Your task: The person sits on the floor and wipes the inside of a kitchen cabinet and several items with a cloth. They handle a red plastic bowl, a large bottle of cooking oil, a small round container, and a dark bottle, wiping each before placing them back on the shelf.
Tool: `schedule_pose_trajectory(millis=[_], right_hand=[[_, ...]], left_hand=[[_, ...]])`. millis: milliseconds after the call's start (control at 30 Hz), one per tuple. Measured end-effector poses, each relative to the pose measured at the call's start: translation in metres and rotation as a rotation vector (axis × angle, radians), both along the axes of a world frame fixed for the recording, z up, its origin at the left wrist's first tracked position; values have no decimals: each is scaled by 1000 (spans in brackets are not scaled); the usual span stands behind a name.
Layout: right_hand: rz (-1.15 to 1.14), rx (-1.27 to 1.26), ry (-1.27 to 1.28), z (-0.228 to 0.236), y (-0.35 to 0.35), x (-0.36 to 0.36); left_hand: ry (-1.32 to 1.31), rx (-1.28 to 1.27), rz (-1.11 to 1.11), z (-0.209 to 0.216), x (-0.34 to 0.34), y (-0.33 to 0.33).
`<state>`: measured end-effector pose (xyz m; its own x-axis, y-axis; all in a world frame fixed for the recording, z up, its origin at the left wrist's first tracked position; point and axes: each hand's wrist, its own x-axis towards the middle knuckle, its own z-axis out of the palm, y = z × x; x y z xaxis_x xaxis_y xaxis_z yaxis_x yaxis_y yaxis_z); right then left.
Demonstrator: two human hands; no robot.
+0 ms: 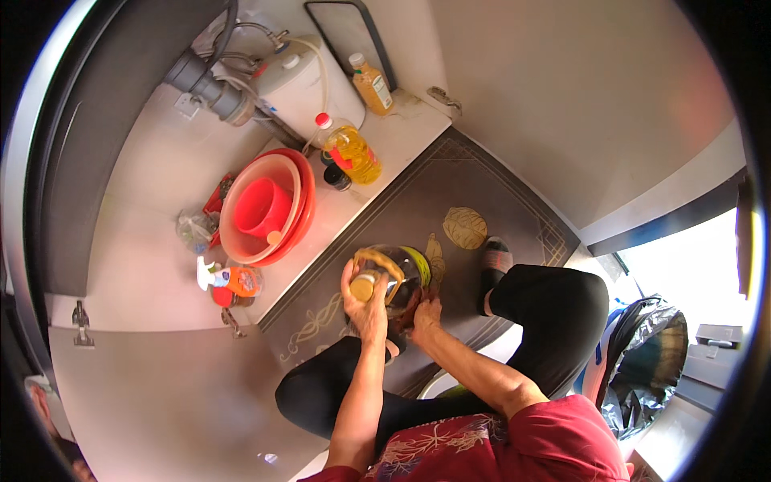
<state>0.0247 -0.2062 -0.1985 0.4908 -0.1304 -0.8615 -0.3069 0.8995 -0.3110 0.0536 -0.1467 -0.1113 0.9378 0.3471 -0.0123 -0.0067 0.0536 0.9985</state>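
Note:
Between my knees, above the dark floor mat, is a large see-through jug [404, 277] with a tan cap, a tan carrying handle and a yellow-green label. My left hand [369, 312] is closed around its upper part beside the cap [363, 287]. Low on the jug's right side, my right hand [425, 316] grips it, with some fingers hidden behind the plastic. How much is inside the jug, I cannot tell. In the cabinet in front of me stands a bottle of yellow oil [353, 153] with a red cap, next to a small dark-lidded jar [337, 177].
Stacked red and pink basins [305, 209] hold a red bowl [263, 206]. An orange spray bottle [241, 279] stands nearer. Behind are a white water heater [299, 96], a sauce bottle [371, 84] and a grey drain pipe [210, 95]. Cabinet doors [161, 394] hang open; a black-bagged bin [642, 369] stands right.

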Motion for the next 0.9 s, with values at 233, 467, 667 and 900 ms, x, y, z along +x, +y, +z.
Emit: schedule_pose_trajectory(millis=[233, 467, 667, 900], right_hand=[[571, -1583, -775, 56, -28, 41], [616, -1371, -909, 22, -38, 89], [604, -1526, -861, 38, -30, 33], [1037, -1593, -1228, 44, 0, -14]], left_hand=[[-57, 64, 86, -22, 16, 1], [100, 538, 77, -1, 33, 5], [225, 627, 41, 8, 25, 4], [200, 34, -352, -26, 52, 59]])
